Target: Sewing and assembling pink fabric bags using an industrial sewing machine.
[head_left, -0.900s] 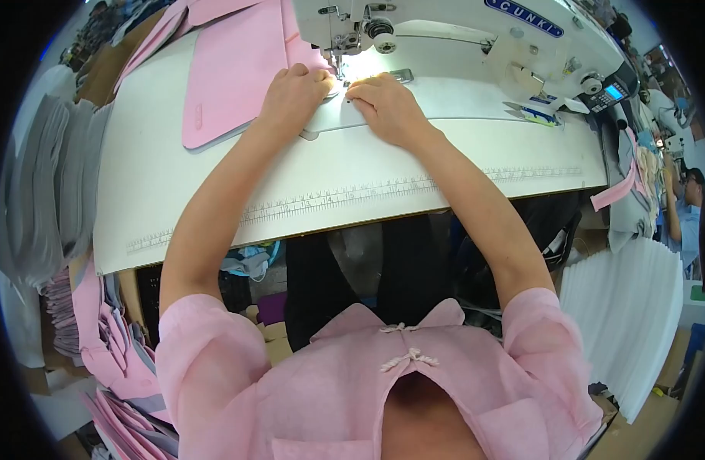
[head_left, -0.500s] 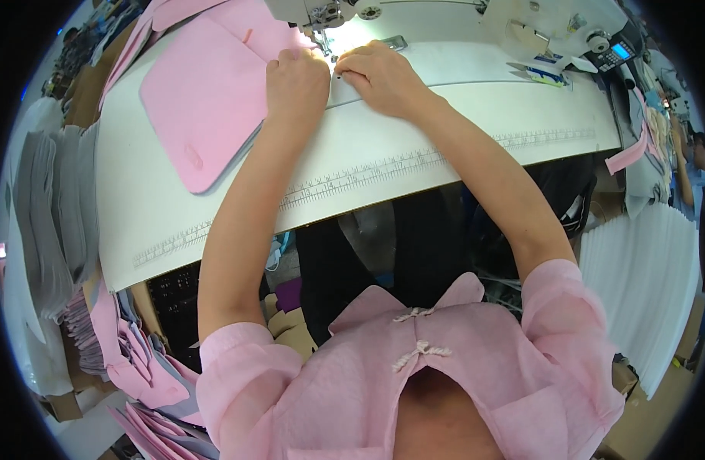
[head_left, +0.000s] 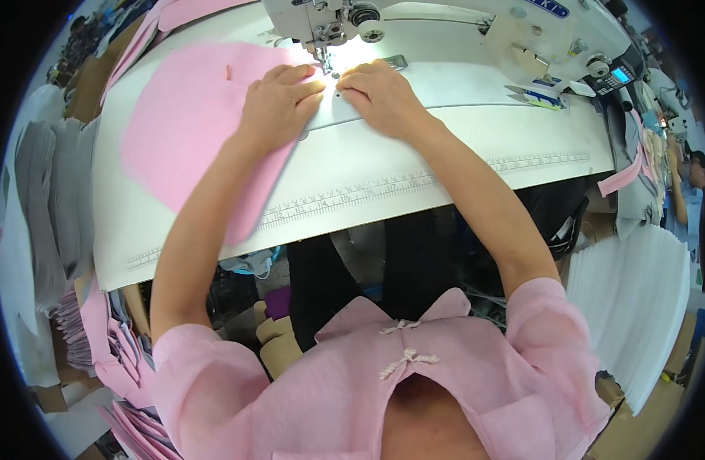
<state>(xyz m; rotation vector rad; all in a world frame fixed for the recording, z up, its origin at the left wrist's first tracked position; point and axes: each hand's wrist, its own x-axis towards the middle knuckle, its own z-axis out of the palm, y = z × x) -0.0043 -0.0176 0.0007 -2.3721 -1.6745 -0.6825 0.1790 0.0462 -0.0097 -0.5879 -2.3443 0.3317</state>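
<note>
A large pink fabric piece (head_left: 185, 130) lies on the white sewing table (head_left: 414, 153), its right edge under the needle of the white sewing machine (head_left: 414, 23). My left hand (head_left: 280, 103) lies flat on the pink fabric, fingertips just left of the needle. My right hand (head_left: 379, 93) presses on the table and the fabric edge just right of the needle. The two hands nearly touch at the fingertips. Neither hand grips anything; both press down with fingers together.
A ruler strip (head_left: 414, 184) runs along the table's front edge. Grey fabric stacks (head_left: 46, 192) and pink pieces (head_left: 115, 345) sit at the left. A white ribbed panel (head_left: 636, 291) stands at the right. Another person (head_left: 694, 184) works at the far right.
The pink fabric has slid toward me and to the right, now covering more of the table. Both hands stayed at the needle, following the fabric.
</note>
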